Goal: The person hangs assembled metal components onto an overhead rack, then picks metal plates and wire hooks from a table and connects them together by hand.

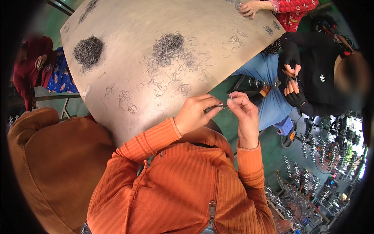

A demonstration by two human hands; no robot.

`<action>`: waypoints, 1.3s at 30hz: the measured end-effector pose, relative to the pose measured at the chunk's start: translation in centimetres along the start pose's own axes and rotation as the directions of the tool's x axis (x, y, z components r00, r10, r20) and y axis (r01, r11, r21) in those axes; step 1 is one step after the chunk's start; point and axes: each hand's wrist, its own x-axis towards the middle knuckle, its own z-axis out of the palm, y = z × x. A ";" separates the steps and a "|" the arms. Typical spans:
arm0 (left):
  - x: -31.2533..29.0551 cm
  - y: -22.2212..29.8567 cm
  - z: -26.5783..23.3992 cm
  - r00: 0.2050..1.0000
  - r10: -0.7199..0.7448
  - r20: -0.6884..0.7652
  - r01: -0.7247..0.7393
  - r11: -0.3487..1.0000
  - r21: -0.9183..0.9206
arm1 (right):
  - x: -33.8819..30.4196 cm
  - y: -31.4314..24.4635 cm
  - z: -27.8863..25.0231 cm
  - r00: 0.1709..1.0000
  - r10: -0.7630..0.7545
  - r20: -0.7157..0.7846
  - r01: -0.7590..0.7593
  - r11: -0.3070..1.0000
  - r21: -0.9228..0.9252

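In front of my chest, just past the table's near edge, both hands are raised close together. My left hand point(198, 113) is closed in a pinch on a small dark metal piece point(220, 105), whose far end pokes out past the fingertips. My right hand point(246, 113) pinches a thin curved metal wire point(230, 96) between thumb and fingers. The wire's lower end comes close to the metal piece; whether they are hooked together I cannot make out. Beyond my hands, a loose pile of bent wire hooks point(168, 48) lies on the table point(128, 27), with several strays scattered toward me.
A second wire pile point(88, 51) sits farther left. To my right, a co-worker in black point(311, 70) handles small metal parts; another person's hand point(251, 7) rests at the far right edge. A brown chair point(66, 163) stands left, and hanging metal parts point(307, 175) crowd the lower right.
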 end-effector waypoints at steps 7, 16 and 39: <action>1.5 -0.5 1.3 0.992 0.123 -0.032 -0.119 0.987 0.104 | 1.0 1.0 -0.1 0.975 -0.158 -0.159 0.152 0.987 -0.051; 8.8 -7.0 -2.9 0.985 0.175 -0.002 -0.171 0.962 0.214 | 0.7 1.8 -2.1 0.873 -0.413 -0.259 0.332 0.893 -0.303; 38.5 -37.6 -26.8 0.449 -0.373 -0.812 0.882 0.330 0.337 | 6.0 5.5 -4.5 0.881 -0.208 -0.424 0.058 0.939 -0.340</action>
